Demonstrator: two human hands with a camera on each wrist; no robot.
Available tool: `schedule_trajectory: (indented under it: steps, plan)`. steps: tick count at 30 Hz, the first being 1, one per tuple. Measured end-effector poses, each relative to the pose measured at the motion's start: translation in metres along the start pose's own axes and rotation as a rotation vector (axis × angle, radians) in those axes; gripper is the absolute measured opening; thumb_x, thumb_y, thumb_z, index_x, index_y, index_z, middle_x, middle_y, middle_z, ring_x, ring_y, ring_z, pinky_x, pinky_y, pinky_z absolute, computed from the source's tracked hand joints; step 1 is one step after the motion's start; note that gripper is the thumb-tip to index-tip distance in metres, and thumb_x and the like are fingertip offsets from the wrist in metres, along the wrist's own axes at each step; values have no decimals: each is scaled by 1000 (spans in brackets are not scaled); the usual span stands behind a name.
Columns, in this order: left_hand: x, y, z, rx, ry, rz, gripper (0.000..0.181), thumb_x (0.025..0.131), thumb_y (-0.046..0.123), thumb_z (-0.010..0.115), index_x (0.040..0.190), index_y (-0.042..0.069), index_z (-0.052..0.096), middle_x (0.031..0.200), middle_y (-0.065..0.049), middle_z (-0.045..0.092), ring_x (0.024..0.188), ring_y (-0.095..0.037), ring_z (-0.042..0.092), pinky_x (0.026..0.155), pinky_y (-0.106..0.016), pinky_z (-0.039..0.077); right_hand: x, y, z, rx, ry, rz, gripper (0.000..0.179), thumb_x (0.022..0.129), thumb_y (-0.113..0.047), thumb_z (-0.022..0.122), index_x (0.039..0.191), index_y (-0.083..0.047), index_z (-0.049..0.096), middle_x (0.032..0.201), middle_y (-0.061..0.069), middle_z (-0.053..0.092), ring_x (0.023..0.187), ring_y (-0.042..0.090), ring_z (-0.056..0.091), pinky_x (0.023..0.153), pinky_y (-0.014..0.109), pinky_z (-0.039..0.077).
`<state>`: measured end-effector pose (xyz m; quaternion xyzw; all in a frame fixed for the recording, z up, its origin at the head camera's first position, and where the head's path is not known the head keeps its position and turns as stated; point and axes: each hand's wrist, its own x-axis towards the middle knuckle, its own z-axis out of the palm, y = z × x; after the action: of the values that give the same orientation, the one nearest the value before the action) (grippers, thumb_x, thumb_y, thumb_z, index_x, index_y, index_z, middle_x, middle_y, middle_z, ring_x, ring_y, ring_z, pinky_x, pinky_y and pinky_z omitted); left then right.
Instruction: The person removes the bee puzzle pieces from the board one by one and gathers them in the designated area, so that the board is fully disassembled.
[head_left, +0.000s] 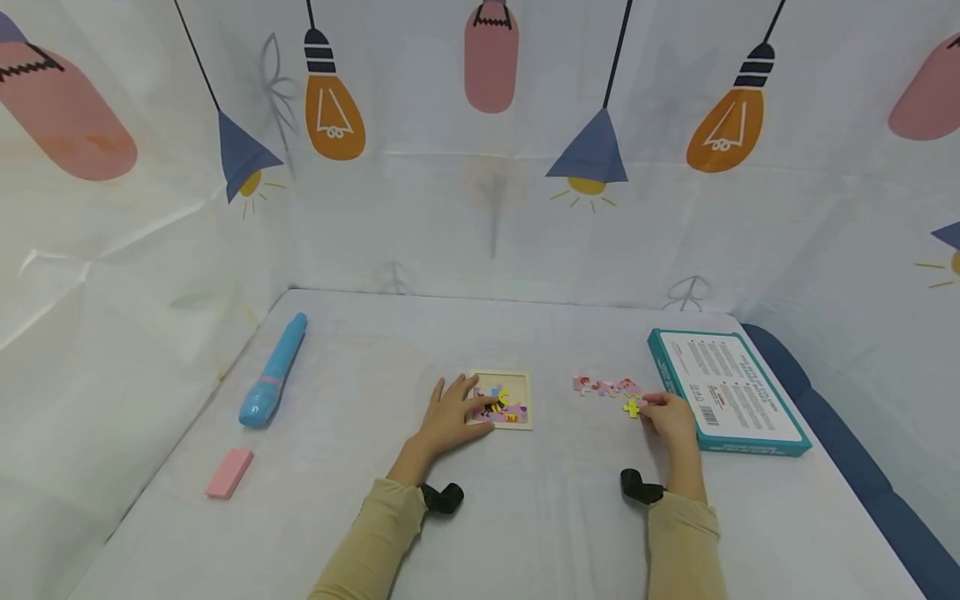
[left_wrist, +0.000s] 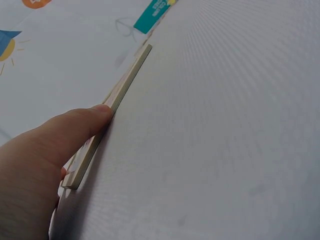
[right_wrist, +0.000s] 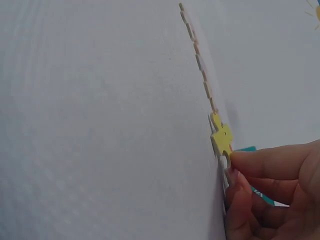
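The left hand point(head_left: 450, 414), fingers spread, is resting on the tray point(head_left: 529, 402), ideally steadying it, while the right hand point(head_left: 671, 418) is pinching the yellow piece point(head_left: 631, 408) lightly, best by its edge.

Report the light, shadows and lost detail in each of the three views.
Head: warmer light on the left wall cloth; the box carries lettering too small to read. Left wrist: faint ripples streak the tabletop; a shadow lies beside the wooden frame. Right wrist: detail looks soft; a shadow falls beside the right hand.
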<state>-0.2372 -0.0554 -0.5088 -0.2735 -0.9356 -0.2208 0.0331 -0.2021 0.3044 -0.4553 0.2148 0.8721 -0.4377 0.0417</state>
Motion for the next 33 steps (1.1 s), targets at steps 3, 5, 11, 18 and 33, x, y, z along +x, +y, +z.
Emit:
schedule_trajectory:
  steps: [3, 5, 11, 18, 33]
  plan:
    - [0, 0, 0, 2, -5, -4, 48, 82, 53, 58, 125, 30, 59, 147, -8, 34, 138, -29, 22, 110, -54, 3, 0, -1, 2, -51, 27, -5, 32, 92, -11, 49, 115, 10, 54, 107, 25, 56, 87, 28, 52, 66, 29, 45]
    - [0, 1, 0, 2, -8, -6, 48, 83, 53, 58, 125, 30, 59, 147, -8, 34, 139, -28, 22, 110, -54, 3, 0, -1, 3, -80, 43, -6, 31, 92, -11, 49, 114, 10, 55, 108, 26, 55, 90, 32, 51, 69, 34, 44]
    - [0, 2, -1, -6, -16, -8, 48, 83, 52, 58, 125, 30, 59, 147, -8, 34, 139, -29, 21, 110, -54, 3, 2, -1, 6, -110, 77, -7, 30, 91, -12, 51, 111, 10, 56, 105, 26, 56, 91, 35, 50, 73, 41, 44]
    - [0, 2, -2, 3, -15, -10, 48, 83, 53, 58, 125, 30, 59, 147, -8, 33, 139, -28, 21, 111, -54, 3, 2, -3, 10, -52, 129, -19, 31, 90, -12, 52, 116, 5, 55, 101, 21, 55, 81, 27, 52, 61, 28, 43]
    - [0, 2, -3, 3, -24, -13, 48, 83, 52, 58, 126, 29, 58, 147, -9, 33, 139, -28, 20, 111, -54, 2, -3, -49, 47, 261, 56, -191, 37, 91, -13, 57, 124, 0, 52, 112, 19, 56, 93, 26, 57, 68, 19, 52]
